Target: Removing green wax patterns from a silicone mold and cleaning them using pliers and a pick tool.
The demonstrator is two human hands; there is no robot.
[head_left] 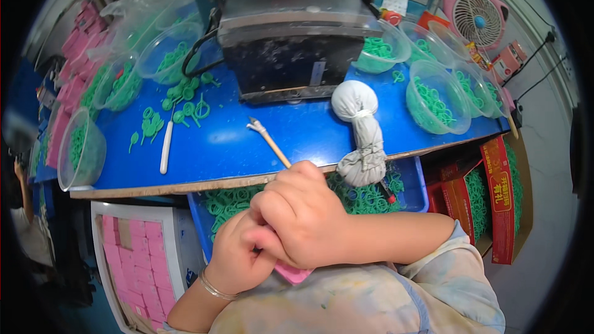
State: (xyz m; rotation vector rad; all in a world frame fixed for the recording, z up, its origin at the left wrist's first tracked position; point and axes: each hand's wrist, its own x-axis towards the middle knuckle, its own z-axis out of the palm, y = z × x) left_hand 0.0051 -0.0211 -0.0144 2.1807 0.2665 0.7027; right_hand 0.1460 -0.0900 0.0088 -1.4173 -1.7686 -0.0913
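My right hand is closed and lies over my left hand, whose fingers are curled. A pink block shows beneath the two hands, gripped between them. Just beyond my knuckles a wooden stick with a frayed tip lies on the blue tabletop; its near end is hidden. To the right a knotted grey cloth bundle hangs over the edge. A white-handled tool and loose green plastic pieces are on the left.
A metal machine stands centre back. Bowls of green pieces line both sides. A blue bin is below the edge, red boxes at right, a tray of pink blocks at left. A person is at far left.
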